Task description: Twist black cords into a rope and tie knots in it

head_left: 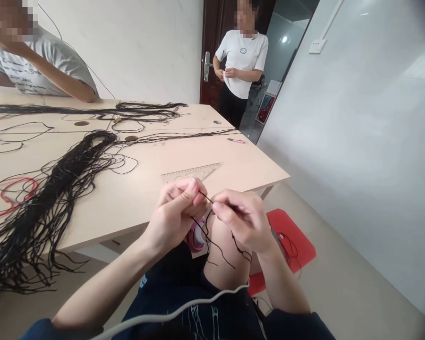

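Between my two hands a short span of thin black cord runs taut. My left hand pinches one end of that span between thumb and forefinger. Close beside it, my right hand is closed on the other end. Loose tails of cord hang below both hands in front of my bare knee, and knots show in the piece under the right hand. Just beyond my left hand, a clear set square lies on the table. What sits inside the curled fingers is hidden.
A thick bundle of black cords spills over the front edge of the table, near a red cord. A pink pen lies further back. A red stool stands to the right. One person sits across; another stands by the door.
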The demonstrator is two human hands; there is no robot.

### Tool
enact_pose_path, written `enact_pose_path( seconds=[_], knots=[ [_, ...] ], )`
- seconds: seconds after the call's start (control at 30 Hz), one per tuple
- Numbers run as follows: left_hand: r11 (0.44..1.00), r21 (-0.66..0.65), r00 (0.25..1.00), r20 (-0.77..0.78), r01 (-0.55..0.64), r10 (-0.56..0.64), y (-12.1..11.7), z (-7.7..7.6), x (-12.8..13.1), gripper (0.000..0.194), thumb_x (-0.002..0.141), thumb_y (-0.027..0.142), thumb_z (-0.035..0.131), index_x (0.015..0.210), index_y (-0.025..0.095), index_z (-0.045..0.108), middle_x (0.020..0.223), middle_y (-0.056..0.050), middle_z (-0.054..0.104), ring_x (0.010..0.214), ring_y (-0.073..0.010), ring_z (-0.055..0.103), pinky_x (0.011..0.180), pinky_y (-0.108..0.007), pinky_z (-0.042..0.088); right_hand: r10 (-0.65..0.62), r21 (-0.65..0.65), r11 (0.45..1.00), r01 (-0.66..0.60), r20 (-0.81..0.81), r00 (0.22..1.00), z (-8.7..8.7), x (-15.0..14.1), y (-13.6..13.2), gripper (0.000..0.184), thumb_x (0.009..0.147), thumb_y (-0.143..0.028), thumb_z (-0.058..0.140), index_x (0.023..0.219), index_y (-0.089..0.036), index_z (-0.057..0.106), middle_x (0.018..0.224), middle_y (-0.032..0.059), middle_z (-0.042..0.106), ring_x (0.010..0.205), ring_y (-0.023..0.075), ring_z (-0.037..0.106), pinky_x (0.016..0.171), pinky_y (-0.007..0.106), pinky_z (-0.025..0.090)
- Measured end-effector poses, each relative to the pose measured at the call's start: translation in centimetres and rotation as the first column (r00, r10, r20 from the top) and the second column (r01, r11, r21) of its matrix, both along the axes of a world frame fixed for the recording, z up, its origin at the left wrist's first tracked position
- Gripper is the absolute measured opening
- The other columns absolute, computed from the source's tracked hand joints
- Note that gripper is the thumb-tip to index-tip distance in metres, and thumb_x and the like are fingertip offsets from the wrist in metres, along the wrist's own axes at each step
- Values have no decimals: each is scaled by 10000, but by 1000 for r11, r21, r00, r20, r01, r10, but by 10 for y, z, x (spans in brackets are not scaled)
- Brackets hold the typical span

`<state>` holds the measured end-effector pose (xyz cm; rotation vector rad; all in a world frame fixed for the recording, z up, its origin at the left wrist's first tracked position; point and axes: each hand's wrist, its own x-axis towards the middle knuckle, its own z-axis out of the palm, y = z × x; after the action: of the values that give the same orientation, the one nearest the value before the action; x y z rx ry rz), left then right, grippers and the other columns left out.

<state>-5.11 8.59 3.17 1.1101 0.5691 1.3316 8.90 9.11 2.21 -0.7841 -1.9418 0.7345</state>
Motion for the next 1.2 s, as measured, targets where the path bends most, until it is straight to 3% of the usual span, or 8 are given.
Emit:
enact_pose_path(
  seconds=[0.43, 0.67, 0.83, 0.93, 1.0, 1.07, 1.13, 1.2],
  knots=[
    [995, -93, 999, 48, 26, -21, -14, 2, -3, 325, 764, 358, 590, 530, 161, 480, 421, 80, 174, 373, -38, 183, 371, -174, 193, 56, 116, 992, -54, -15, 998, 4, -5, -9, 177, 849, -233, 460, 706, -175, 547, 522, -42, 440, 443, 57, 341, 419, 208, 259],
    [997, 35, 996, -59, -70, 72, -14, -3, -7, 321, 754, 379, 597, 544, 144, 536, 425, 67, 266, 390, -28, 224, 389, -179, 165, 19, 149, 989, -22, 21, 1000, 2, -1, -12, 157, 823, -225, 485, 687, -178, 545, 516, -41, 470, 452, 63, 372, 442, 225, 275],
    [993, 56, 971, -211, -105, 115, -11, -13, -12, 314, 765, 426, 565, 617, 149, 571, 466, 42, 373, 388, -54, 317, 361, -192, 222, 46, 109, 993, -51, 46, 998, -3, 4, -10, 211, 819, -250, 462, 634, -174, 529, 527, -23, 477, 471, 77, 400, 450, 229, 290],
    [967, 225, 855, -473, -115, 212, -6, -20, -20, 319, 844, 400, 447, 659, 156, 539, 505, 30, 405, 427, -71, 356, 392, -201, 271, 30, 53, 998, -34, 74, 997, -4, 7, -6, 210, 812, -239, 459, 620, -172, 512, 524, -30, 467, 461, 70, 388, 452, 224, 286],
    [872, 463, 715, -555, -160, 426, -6, -27, -25, 215, 870, 339, 404, 829, 167, 527, 637, 2, 480, 549, -99, 439, 493, -222, 361, 23, 6, 1000, -23, 93, 995, -2, 8, -3, 190, 798, -212, 464, 615, -173, 494, 498, -48, 426, 444, 60, 355, 446, 213, 273],
    [647, 732, 556, -453, -215, 697, -10, -32, -28, 161, 858, 287, 419, 963, 181, 480, 853, -54, 508, 781, -157, 498, 662, -292, 415, 31, -46, 999, -25, 122, 992, 1, 8, -1, 169, 783, -192, 475, 615, -174, 484, 493, -58, 406, 447, 56, 340, 446, 204, 269],
    [401, 896, 381, -309, -190, 872, -16, -36, -27, 123, 827, 244, 466, 931, 182, 489, 1049, -110, 452, 989, -233, 458, 785, -380, 389, 57, -90, 995, -43, 166, 984, 3, 6, 1, 159, 781, -196, 479, 624, -174, 481, 517, -54, 428, 473, 59, 359, 460, 200, 279],
    [300, 948, 229, -269, -111, 936, -21, -39, -22, 54, 797, 190, 508, 849, 177, 517, 1148, -136, 398, 1062, -285, 428, 808, -426, 366, 80, -113, 992, -57, 208, 975, 5, 4, 3, 165, 792, -216, 471, 633, -172, 479, 549, -44, 461, 502, 65, 387, 479, 202, 294]
  ],
)
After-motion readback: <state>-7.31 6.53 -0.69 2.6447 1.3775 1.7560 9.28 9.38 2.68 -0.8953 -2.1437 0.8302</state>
